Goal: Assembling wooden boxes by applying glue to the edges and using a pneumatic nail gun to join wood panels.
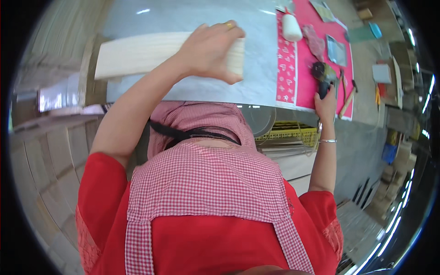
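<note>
Pale wooden board [137, 52] under left hand [208, 50]

One wooden board [137, 52], one glue bottle [291, 26]

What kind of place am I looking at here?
Probably a woodworking or craft workshop. The left hand presses on a pale wooden board on a grey worktable; hammers and a glue bottle lie on a pink mat; wood is stacked around.

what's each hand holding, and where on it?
Left hand grips the pale board at its right end. Right hand rests on a black tool; grip unclear.
</note>
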Action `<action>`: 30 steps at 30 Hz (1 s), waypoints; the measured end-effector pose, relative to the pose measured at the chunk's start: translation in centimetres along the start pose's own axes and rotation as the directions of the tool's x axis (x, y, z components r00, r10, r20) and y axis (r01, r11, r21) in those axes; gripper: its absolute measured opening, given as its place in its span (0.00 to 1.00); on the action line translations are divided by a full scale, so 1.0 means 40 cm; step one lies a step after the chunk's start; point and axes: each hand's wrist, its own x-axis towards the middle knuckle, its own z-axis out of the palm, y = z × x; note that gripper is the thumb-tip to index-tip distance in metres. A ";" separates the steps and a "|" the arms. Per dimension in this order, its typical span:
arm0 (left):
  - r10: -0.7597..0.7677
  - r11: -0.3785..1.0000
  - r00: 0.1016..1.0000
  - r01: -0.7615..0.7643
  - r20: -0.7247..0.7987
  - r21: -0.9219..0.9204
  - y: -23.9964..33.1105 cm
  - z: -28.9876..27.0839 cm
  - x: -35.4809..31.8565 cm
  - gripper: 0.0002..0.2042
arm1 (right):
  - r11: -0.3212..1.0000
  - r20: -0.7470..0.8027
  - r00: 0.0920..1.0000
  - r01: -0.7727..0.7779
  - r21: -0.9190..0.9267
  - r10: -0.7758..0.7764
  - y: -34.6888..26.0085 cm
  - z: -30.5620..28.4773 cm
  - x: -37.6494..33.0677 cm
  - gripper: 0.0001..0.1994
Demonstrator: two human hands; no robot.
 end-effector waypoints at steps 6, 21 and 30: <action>0.047 0.999 0.998 -0.046 -0.038 0.012 0.002 0.011 -0.003 0.40 | 0.998 0.033 0.999 0.044 -0.033 -0.043 0.010 -0.045 0.097 0.29; 0.079 0.991 0.996 -0.082 0.031 0.102 -0.006 0.000 -0.011 0.45 | 0.787 0.295 0.752 0.454 0.417 -0.590 -0.480 -0.419 -0.069 0.15; 0.055 0.993 0.998 -0.059 0.035 0.107 -0.002 0.004 -0.014 0.44 | 0.773 0.368 0.690 0.469 0.428 -0.623 -0.523 -0.421 -0.058 0.18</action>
